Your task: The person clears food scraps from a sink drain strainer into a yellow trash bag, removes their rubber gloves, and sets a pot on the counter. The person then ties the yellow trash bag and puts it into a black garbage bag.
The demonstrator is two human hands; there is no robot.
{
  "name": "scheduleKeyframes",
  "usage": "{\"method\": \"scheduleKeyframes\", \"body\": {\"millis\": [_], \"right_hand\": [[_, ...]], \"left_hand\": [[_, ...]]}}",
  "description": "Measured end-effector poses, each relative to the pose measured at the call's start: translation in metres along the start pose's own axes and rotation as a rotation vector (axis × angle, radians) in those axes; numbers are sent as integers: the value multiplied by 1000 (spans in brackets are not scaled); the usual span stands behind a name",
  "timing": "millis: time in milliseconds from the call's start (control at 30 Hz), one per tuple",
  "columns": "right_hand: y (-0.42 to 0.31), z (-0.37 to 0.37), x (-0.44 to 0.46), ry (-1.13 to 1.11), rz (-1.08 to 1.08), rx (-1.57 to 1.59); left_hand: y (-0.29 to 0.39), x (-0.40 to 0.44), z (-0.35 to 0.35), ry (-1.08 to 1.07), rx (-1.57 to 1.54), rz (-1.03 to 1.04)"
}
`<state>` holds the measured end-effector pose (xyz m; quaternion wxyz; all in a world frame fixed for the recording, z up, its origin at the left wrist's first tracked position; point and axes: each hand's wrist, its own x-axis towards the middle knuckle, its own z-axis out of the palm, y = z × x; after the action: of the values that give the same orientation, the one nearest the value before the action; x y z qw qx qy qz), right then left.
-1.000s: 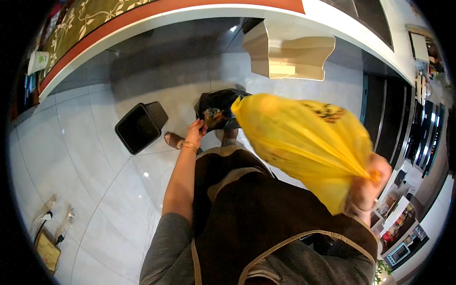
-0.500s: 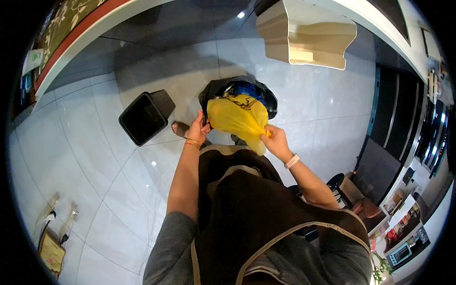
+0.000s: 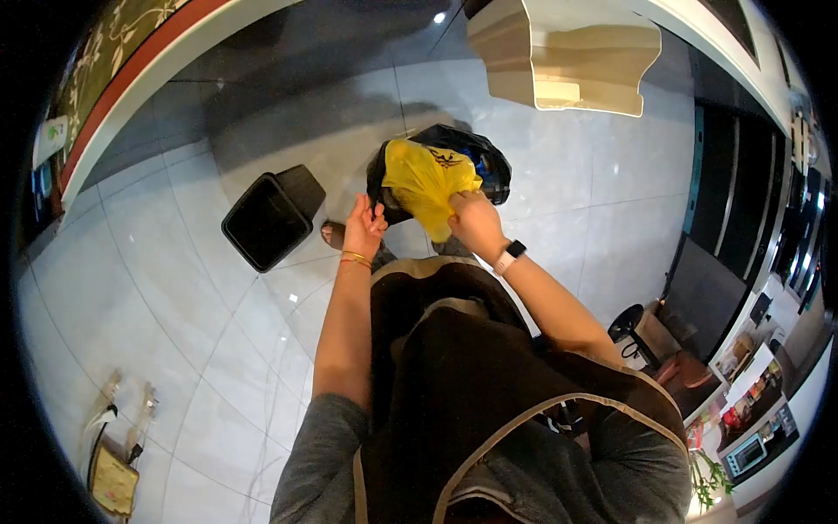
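A black plastic bag (image 3: 496, 179) hangs open in front of my legs, with something blue showing inside near its right side. My left hand (image 3: 365, 225) pinches the left edge of the black bag. In the mouth of the black bag sits a yellow plastic bag (image 3: 419, 179) with dark print on it. My right hand (image 3: 474, 220) is closed on the gathered top of the yellow bag. The rest of the black bag's contents is hidden under the yellow bag.
A black bin (image 3: 269, 223) lies or stands on the tiled floor (image 3: 192, 288) to the left. A cream container (image 3: 585, 65) is at the upper right. A white counter edge (image 3: 122, 105) curves across the top left. Dark cabinets (image 3: 733, 183) line the right side.
My right hand has brought the yellow bag from the right over to the black bag and lowered it into the opening. My left hand still holds the black bag's edge.
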<state>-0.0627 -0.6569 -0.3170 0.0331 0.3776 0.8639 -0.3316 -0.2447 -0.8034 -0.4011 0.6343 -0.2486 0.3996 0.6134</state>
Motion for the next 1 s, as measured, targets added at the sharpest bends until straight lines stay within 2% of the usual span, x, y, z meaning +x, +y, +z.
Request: {"method": "scheduleKeyframes", "body": {"millis": [100, 133, 200, 267, 333, 367, 400, 467, 533, 600, 667, 700, 767, 800, 867, 933, 1000], "right_hand": [[40, 47, 15, -136, -188, -193], [48, 58, 12, -134, -185, -188], [67, 77, 9, -524, -40, -379], [87, 92, 0, -492, 6, -279], [96, 92, -7, 35, 188, 414], [103, 92, -6, 245, 247, 476], [103, 80, -5, 331, 485, 529], [122, 81, -10, 509, 634, 252], [133, 96, -12, 464, 732, 11], [138, 99, -2, 536, 790, -19], [135, 72, 11, 501, 1344, 76], [146, 76, 14, 499, 1337, 87], [198, 97, 15, 623, 1018, -82], [234, 100, 20, 363, 831, 373], [218, 88, 34, 359, 768, 1210], [193, 70, 28, 252, 765, 1216], [148, 56, 11, 120, 800, 755]], "left_hand": [[-6, 10, 13, 17, -46, 34], [-6, 12, 14, -6, -71, 51], [-1, 15, 13, 69, -79, 24], [3, 12, 7, 90, -55, 47], [3, 11, 7, 112, -34, 32], [1, 9, 7, 103, -43, 19], [-1, 9, 6, 95, -52, 6], [-2, 13, 6, 53, -82, 3], [-1, 20, 3, 9, -109, 8], [-2, 24, 1, 20, -123, 45], [-1, 23, -2, 31, -105, 66], [2, 22, -2, 33, -88, 80], [1, 19, -2, 56, -95, 82], [-1, 18, -2, 82, -113, 71], [-7, 12, -2, 97, -122, 92], [-12, -1, 2, 374, 254, 48], [-14, -19, -1, 381, 302, 60]]}}
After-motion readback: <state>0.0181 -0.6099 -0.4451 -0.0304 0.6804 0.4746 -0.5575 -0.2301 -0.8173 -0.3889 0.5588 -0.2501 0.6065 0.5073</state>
